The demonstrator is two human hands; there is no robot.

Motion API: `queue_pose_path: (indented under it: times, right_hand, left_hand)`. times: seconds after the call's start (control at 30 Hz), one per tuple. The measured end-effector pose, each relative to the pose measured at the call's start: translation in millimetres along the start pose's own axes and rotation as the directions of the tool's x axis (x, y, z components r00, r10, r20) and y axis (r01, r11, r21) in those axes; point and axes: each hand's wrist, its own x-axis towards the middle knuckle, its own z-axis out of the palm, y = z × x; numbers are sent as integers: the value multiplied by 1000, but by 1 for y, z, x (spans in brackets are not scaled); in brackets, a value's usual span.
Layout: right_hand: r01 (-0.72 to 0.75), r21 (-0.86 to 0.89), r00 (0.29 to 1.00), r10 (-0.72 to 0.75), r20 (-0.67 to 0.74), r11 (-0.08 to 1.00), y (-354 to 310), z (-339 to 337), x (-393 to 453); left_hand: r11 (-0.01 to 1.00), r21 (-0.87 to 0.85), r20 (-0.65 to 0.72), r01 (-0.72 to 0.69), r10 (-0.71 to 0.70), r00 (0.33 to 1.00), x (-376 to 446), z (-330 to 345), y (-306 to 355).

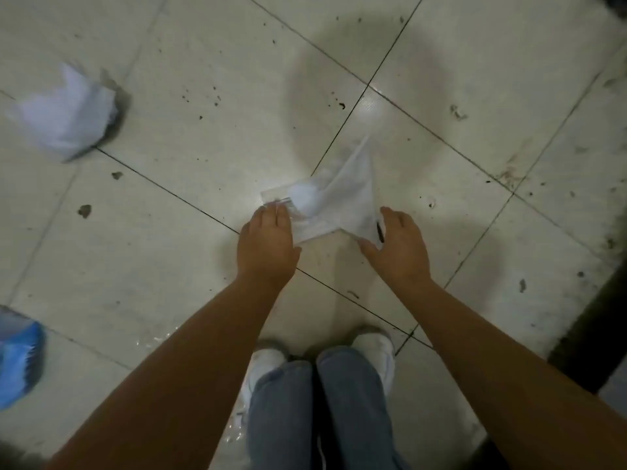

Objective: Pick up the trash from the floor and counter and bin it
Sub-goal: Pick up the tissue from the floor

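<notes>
While the tiled floor (169, 232) keeps white crumpled paper (68, 113) at ten o'clock and a blue wad (18, 357) at eight, I judge the pickup underway: my left hand (266, 242) pinches the clear plastic bag (339, 201) at centre, my right hand (400, 245) open beside it, needing to close and lift.

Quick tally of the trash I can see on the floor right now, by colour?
White crumpled paper: 1
Clear plastic bag with white wad, between left hand and right hand: 1
Blue item at left edge: 1
Clear film near the shoes: 1
Total: 4
</notes>
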Motion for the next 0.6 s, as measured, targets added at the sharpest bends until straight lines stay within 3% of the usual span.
queue_pose_path:
  times: [0.1, 0.23, 0.37, 0.47, 0.53, 0.6]
  right_hand:
    - [33, -92, 997, -39, -71, 995, 1, 19, 27]
    - [55, -188, 994, -72, -83, 981, -1, 33, 46]
    - [60, -188, 986, -87, -143, 980, 3, 42, 56]
    - [184, -225, 920, -249, -303, 957, 3, 48, 62]
    - [230, -249, 892, -306, -334, 941, 2, 45, 61]
    - [245, -235, 908, -308, -285, 941, 6, 42, 57]
  left_hand:
    - [998, -55, -191, 14, -24, 981, 23, 32, -18]
    - [992, -14, -344, -128, 116, 932, 34, 50, -37]
    - [982, -106, -378, -156, 105, 920, 44, 41, -34]
    - [972, -121, -407, -200, 135, 903, 49, 35, -30]
    - [967, -108, -418, -230, 166, 893, 47, 27, -26]
    - [967, -83, -401, -240, 188, 896, 42, 22, -26]
